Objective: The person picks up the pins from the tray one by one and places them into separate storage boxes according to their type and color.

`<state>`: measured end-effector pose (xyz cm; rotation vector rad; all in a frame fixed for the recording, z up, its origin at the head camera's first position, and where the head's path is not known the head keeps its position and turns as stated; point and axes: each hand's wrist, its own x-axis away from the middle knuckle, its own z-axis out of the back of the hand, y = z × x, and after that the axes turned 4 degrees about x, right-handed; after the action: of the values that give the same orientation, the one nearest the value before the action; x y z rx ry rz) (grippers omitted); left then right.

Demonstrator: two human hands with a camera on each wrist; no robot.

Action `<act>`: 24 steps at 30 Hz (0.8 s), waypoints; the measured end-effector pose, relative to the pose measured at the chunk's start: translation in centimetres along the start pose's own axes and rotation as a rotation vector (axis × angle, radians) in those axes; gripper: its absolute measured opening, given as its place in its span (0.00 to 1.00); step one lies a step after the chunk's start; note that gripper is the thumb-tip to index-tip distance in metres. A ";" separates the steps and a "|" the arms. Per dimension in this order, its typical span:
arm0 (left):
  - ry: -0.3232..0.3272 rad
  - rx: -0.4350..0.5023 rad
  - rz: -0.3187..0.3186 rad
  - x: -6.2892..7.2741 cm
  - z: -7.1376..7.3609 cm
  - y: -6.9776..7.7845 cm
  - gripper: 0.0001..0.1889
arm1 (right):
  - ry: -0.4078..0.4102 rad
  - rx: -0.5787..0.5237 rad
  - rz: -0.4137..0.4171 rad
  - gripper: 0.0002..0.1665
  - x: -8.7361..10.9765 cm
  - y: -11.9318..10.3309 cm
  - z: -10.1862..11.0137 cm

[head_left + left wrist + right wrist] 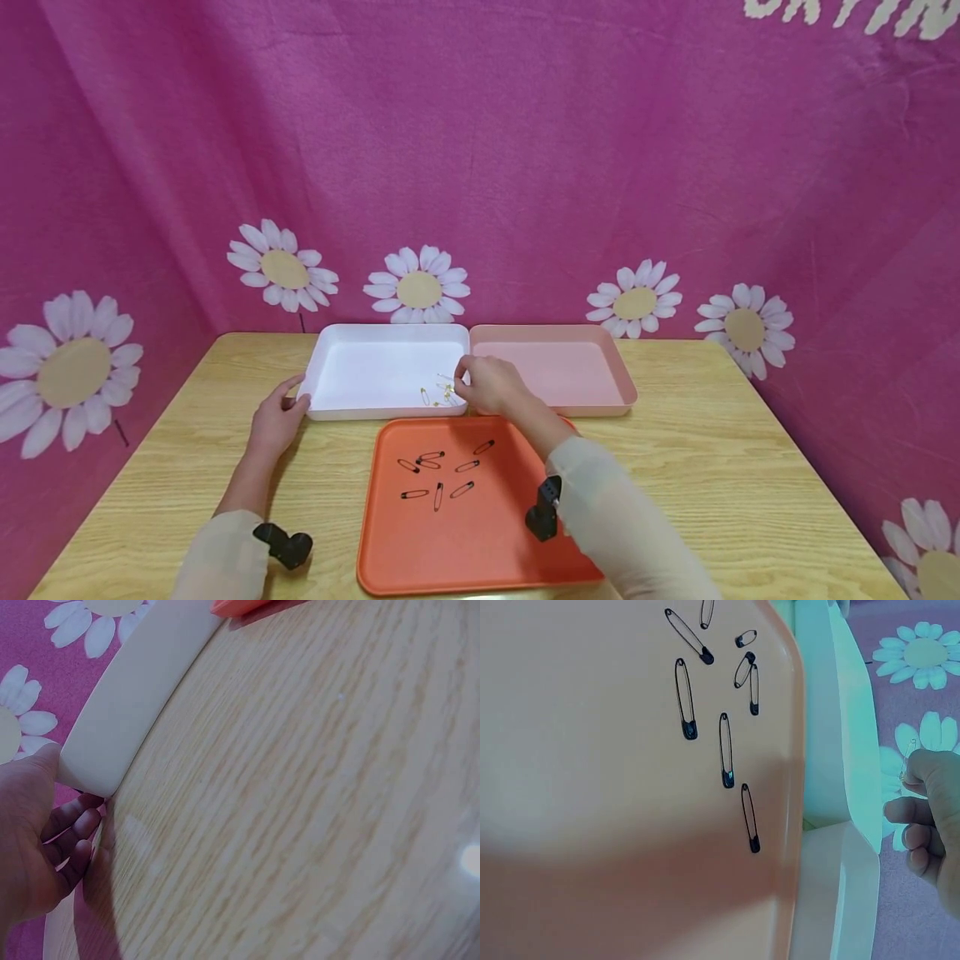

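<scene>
In the head view my left hand (276, 423) grips the near left corner of a white tray (382, 412). The left wrist view shows the thumb on the tray's wall (124, 712) and the other fingers bent around the corner. My right hand (495, 387) is over the right end of the white tray, beside the pink tray. Between its thumb and index finger it pinches a small safety pin (908, 757), seen best in the right wrist view. Under that hand, several gold safety pins (447, 390) lie in the white tray's near right corner.
Several black safety pins (438, 497) lie scattered on an orange tray (480, 550) nearest the person. A pink tray (555, 410) stands directly right of the white one. A wooden table (720, 483) carries everything, and a magenta flowered cloth (525, 167) hangs behind.
</scene>
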<state>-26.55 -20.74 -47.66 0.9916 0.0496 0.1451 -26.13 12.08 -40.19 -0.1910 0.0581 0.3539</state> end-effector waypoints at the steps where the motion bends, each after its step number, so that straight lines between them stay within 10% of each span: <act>1: 0.004 -0.002 -0.004 0.0 0.0 0.0 0.26 | -0.002 0.002 -0.001 0.09 0.0 -0.1 0.0; 24: 0.008 -0.007 -0.005 0.1 0.0 0.0 0.26 | -0.029 -0.001 -0.048 0.09 -0.6 -0.5 -0.6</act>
<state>-26.42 -20.67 -47.66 0.9835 0.0593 0.1444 -26.49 11.28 -40.59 -0.1884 0.0248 0.3087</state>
